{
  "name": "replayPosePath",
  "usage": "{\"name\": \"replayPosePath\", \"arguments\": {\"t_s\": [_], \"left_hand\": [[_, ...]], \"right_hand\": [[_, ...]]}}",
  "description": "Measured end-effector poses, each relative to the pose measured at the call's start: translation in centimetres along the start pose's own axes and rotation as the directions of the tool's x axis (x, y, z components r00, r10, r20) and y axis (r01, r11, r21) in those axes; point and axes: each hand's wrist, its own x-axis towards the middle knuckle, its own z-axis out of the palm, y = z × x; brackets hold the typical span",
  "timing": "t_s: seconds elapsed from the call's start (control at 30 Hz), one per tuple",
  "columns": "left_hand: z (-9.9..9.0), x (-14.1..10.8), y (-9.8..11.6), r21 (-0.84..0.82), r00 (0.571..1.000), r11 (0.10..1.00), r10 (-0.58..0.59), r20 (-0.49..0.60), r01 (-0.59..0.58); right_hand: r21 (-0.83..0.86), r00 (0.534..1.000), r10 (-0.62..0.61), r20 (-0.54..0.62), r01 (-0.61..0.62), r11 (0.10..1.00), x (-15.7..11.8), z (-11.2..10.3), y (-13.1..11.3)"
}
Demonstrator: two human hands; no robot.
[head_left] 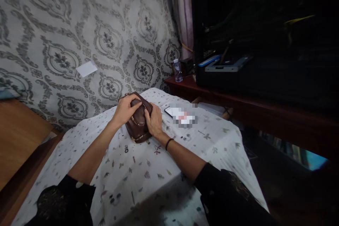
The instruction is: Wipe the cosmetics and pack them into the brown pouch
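A dark brown leather bag point(139, 130) with gold-coloured zips sits on a white printed cloth point(148, 164). My left hand point(126, 108) grips its upper left side, with the fingers bent over the top and the thumb reaching towards the middle. Against the right side, my right hand point(155, 119) holds the bag, its thumb on the upper face and the other fingers mostly hidden behind. A phone point(168, 110) lies on the cloth just right of my right hand, partly covered by a blurred patch.
A patterned wall stands behind, with a white paper point(87, 69) against it. To the right, a dark red desk point(214, 93) carries a clear bottle point(177, 71) and a large black object point(259, 42). A wooden panel point(22, 134) is at the left.
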Motion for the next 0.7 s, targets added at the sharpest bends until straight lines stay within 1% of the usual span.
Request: {"name": "replayPosePath", "arguments": {"t_s": [0.03,0.1,0.17,0.23,0.3,0.4,0.53,0.7], "left_hand": [[-0.2,-0.3,0.1,0.025,1.0,1.0,0.002,-0.003,-0.001],[-0.5,-1.3,0.2,0.154,1.0,0.988,0.002,-0.022,0.002],[-0.7,-2.4,-0.1,0.327,0.999,0.945,-0.003,-0.046,0.017],[-0.8,-3.5,-0.5,0.418,0.998,0.907,-0.019,-0.066,0.045],[-0.9,-4.2,-1.0,0.424,0.996,0.903,-0.038,-0.076,0.067],[-1.0,-4.7,-1.5,0.396,0.995,0.914,-0.059,-0.086,0.088],[-0.9,-4.8,-1.6,0.372,0.991,0.922,-0.064,-0.118,0.104],[-0.3,-5.0,-1.7,0.339,0.982,0.935,-0.044,-0.182,0.104]], "right_hand": [[0.005,1.0,0.009,0.004,-0.009,1.0,0.1,-0.1,-0.1],[0.014,1.0,0.029,0.009,-0.03,0.999,0.1,-0.3,-0.4],[0.015,0.999,0.044,0.01,-0.044,0.999,0.1,-0.4,-0.9],[0.008,0.999,0.049,0.005,-0.049,0.999,-0.2,-0.5,-1.4],[-0.004,0.999,0.05,0.0,-0.05,0.999,-0.6,-0.6,-1.9],[-0.01,0.998,0.057,0.014,-0.057,0.998,-1.2,-0.6,-2.2],[0.016,0.999,0.022,0.034,-0.023,1.0,-1.5,-0.7,-1.7],[0.015,0.999,-0.019,0.034,0.019,1.0,-1.4,-0.8,-1.1]]}}
